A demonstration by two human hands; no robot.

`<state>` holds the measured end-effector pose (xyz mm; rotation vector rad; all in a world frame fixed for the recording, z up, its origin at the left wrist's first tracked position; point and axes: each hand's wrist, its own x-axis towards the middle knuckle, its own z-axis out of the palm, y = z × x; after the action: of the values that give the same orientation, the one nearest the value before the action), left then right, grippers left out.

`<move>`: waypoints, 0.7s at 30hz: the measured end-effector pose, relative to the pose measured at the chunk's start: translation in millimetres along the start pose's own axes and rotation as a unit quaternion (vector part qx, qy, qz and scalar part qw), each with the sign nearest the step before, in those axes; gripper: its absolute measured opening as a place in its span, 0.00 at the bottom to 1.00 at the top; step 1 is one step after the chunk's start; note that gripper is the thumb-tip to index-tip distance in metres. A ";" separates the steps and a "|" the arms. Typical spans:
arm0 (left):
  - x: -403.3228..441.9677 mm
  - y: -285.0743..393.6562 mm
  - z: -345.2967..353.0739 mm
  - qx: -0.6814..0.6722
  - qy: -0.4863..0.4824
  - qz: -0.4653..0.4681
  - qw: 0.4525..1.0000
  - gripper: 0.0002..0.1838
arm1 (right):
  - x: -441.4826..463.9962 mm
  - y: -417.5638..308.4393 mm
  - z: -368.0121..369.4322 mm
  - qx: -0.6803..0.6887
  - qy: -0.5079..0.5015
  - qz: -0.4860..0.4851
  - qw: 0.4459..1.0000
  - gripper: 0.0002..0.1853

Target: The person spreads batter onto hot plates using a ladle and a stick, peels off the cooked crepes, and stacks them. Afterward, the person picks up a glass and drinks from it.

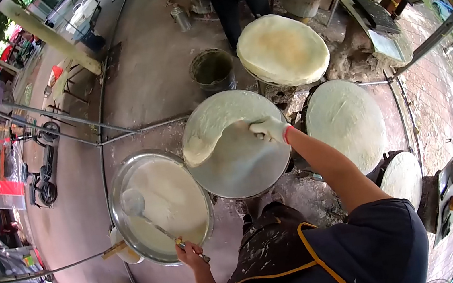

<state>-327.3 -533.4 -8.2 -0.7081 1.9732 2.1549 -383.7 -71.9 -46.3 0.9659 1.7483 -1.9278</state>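
My left hand (191,254) is closed round the handle of a ladle (161,229). The ladle's round bowl hangs over pale batter (167,193) in a wide metal basin (118,226). My right hand (268,130), in a white glove with a red cuff, is on a round griddle (236,169) with its fingers curled. Whatever those fingers hold, if anything, cannot be made out. A curved layer of wet batter (209,118) covers the griddle's far and left part, reaching up to the glove; the near part shows bare metal.
Beyond the griddle lies a large pale flatbread (283,49) on another round plate. Two more batter-covered griddles, a large one (346,124) and a smaller one (403,180), are at the right. A dark bucket (212,71) stands behind, near a person (238,1). Metal rails (62,123) cross the left.
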 end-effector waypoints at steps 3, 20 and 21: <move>-12.9 -0.2 -6.6 -0.006 0.025 0.001 1.000 0.16 | -36.9 -13.7 11.8 -0.185 -0.083 0.088 0.975 0.10; -56.9 -23.1 -10.7 -0.058 0.058 -0.040 0.996 0.15 | -27.8 24.9 -20.0 -0.222 -0.193 0.177 0.939 0.06; -58.5 -26.3 -12.8 -0.061 0.059 -0.042 0.996 0.16 | -33.0 30.1 -43.3 -0.164 -0.229 0.153 0.947 0.05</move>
<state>-262.0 -530.0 -7.6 -0.9408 1.8414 2.2468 -329.8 -40.7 -45.1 0.5686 1.4782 -1.4574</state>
